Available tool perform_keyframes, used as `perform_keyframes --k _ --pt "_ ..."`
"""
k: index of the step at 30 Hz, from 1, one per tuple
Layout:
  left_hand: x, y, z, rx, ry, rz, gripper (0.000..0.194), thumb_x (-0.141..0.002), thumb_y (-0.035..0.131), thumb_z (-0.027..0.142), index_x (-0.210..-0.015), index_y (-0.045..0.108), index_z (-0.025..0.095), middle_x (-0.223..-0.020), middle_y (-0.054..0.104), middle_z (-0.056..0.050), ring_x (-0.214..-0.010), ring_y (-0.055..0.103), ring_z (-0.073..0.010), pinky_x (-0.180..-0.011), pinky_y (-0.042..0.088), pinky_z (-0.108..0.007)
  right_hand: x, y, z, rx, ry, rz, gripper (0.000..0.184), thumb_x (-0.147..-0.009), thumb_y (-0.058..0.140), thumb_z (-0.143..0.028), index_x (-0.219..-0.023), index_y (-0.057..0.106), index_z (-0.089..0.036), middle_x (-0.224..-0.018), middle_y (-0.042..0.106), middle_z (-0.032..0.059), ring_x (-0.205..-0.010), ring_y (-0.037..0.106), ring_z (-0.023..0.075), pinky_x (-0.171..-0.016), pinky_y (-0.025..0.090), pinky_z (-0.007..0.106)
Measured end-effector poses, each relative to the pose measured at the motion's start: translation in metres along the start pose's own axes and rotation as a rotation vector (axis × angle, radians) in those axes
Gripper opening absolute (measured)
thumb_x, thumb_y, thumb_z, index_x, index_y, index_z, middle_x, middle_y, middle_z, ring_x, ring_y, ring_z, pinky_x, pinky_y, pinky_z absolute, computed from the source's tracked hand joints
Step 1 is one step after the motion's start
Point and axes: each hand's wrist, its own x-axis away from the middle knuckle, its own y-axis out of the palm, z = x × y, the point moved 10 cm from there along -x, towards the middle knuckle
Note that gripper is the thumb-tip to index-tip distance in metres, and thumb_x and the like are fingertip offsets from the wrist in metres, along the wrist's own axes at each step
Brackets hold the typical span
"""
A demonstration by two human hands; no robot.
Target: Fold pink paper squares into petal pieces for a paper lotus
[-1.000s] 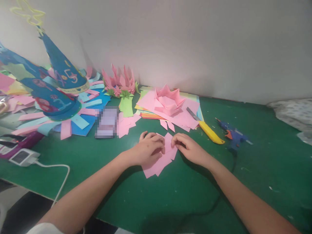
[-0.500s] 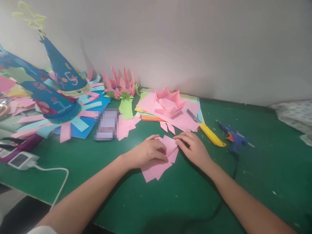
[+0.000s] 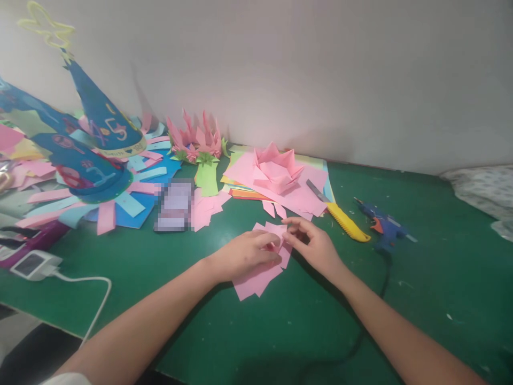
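Note:
Several pink paper pieces (image 3: 256, 282) lie overlapping on the green table in front of me. My left hand (image 3: 250, 255) rests over them with curled fingers, pressing on the top pink piece; its thumb and palm side are partly hidden. From the right, my right hand (image 3: 315, 243) pinches the upper right edge of that same piece between thumb and forefinger. Just beyond the hands sits a folded pink paper flower (image 3: 277, 172) on a stack of coloured sheets (image 3: 310, 184). A yellow utility knife (image 3: 348, 222) lies behind my right hand, its blade touching the sheets.
A blue glue gun (image 3: 387, 227) with a dark cord lies at the right. Left of my hands are a blurred-out phone (image 3: 175, 206), a pink paper crown (image 3: 198, 140), blue cone hats (image 3: 105, 115) and a white plug with cable (image 3: 37, 264). Patterned cloth (image 3: 484, 187) lies far right.
My right hand has shifted slightly left, bringing the edge of the pink paper over toward my left fingers. My left hand has slid a little right.

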Motion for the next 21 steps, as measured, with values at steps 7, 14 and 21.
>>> perform_keyframes --k 7,14,21 --pt "-0.003 0.001 0.0 -0.073 0.001 0.037 0.024 -0.095 0.04 0.019 -0.09 0.063 0.016 -0.095 0.062 -0.005 -0.083 0.053 -0.0158 -0.08 0.044 -0.03 0.0 0.006 -0.006 0.119 -0.033 -0.05 0.012 -0.079 0.059 -0.032 -0.078 0.064 -0.022 -0.074 0.066 0.0019 -0.064 0.058 0.0166 -0.06 0.047 0.029" --pt "-0.007 0.01 0.002 -0.067 -0.007 0.022 0.028 -0.096 0.04 0.024 -0.083 0.063 0.014 -0.085 0.063 -0.007 -0.081 0.056 -0.0162 -0.079 0.046 -0.03 -0.002 0.006 -0.007 0.116 -0.054 0.051 0.016 -0.076 0.058 -0.022 -0.092 0.061 -0.021 -0.078 0.065 0.0018 -0.066 0.058 0.0158 -0.063 0.049 0.029" --pt "-0.005 0.007 0.0 -0.014 -0.079 0.044 0.022 -0.094 0.043 0.022 -0.098 0.063 0.016 -0.098 0.059 -0.01 -0.098 0.053 -0.0206 -0.085 0.046 -0.035 -0.007 0.001 -0.005 0.047 -0.02 0.132 0.028 -0.077 0.058 -0.023 -0.105 0.06 -0.02 -0.075 0.066 0.0017 -0.068 0.062 0.0167 -0.066 0.052 0.031"
